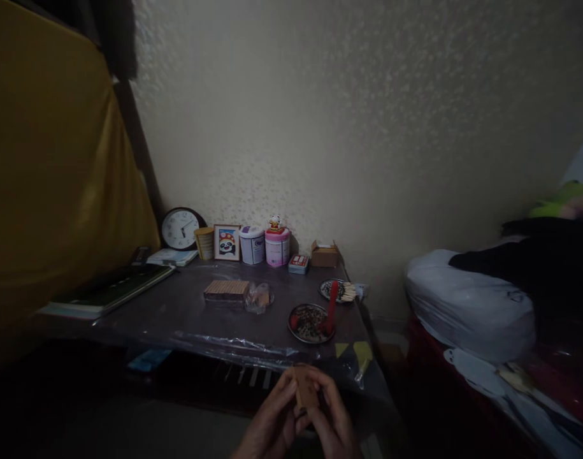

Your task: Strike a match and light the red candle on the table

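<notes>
Near the bottom centre, my left hand (276, 411) and my right hand (332, 411) are both closed around a small brown cardboard box (306, 386). The box is held upright in front of the table's near edge. My left fingers grip its left side, my right fingers its right side and lower end. Beyond the hands, a round metal dish (306, 322) holds dark and pale bits, with a red spoon (332, 306) standing in it. Behind it, a smaller dish (325, 289) carries dark bits and several pale sticks (348, 292). Whatever is inside the box is hidden.
On the plastic-covered table (176, 306) are a row of small brown boxes (227, 290), a clear plastic bag (257, 298) and yellow paper pieces (362, 352). A clock (180, 228), picture frame (227, 242), tins (276, 247) and open carton (324, 255) line the wall.
</notes>
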A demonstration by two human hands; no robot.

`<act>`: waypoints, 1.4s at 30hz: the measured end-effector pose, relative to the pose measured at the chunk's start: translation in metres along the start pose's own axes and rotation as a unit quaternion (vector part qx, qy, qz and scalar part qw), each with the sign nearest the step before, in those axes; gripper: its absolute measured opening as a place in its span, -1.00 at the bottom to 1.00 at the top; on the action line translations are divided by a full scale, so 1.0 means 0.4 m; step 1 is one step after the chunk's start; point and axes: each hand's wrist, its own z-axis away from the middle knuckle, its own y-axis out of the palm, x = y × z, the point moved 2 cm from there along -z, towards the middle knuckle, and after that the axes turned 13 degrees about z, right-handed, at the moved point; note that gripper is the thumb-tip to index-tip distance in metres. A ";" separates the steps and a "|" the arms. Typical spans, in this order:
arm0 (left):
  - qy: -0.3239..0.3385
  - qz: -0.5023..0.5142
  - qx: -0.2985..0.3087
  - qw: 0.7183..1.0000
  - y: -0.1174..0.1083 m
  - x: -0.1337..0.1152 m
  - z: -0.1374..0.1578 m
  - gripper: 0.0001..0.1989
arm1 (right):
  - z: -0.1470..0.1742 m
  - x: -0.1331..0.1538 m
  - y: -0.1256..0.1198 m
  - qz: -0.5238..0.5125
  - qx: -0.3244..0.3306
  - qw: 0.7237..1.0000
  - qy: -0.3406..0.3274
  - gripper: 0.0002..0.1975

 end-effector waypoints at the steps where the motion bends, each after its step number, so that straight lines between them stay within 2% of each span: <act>1: 0.001 -0.001 -0.002 1.000 0.000 0.001 0.001 -0.82 | 0.001 0.003 0.000 -0.003 0.004 1.000 0.004 -0.59; 6: 0.000 0.004 -0.018 1.000 -0.010 0.004 0.001 -0.83 | 0.000 0.033 -0.009 0.007 0.036 0.999 0.017 -0.61; 12: -0.011 0.015 -0.027 0.999 -0.034 0.003 -0.002 -0.76 | -0.019 0.047 -0.039 -0.055 0.085 0.994 0.033 -0.66; 15: -0.040 0.019 -0.039 0.998 -0.039 0.004 0.002 -0.74 | -0.028 0.032 -0.054 -0.028 0.046 0.997 0.059 -0.76; 18: -0.059 0.009 -0.036 0.998 -0.036 0.008 0.005 -0.72 | -0.034 0.014 -0.058 -0.028 0.012 0.997 0.077 -0.74; 28: -0.101 -0.004 -0.056 0.993 -0.025 0.013 0.011 -0.68 | -0.033 0.008 -0.051 -0.060 0.034 0.992 0.109 -0.73; 37: -0.123 0.009 -0.061 0.990 -0.034 0.016 0.010 -0.67 | -0.036 -0.002 -0.068 -0.020 -0.006 0.995 0.094 -0.75; 42: -0.134 0.021 -0.074 0.988 -0.035 0.011 0.009 -0.65 | -0.044 -0.006 -0.077 0.047 -0.009 0.997 0.058 -0.72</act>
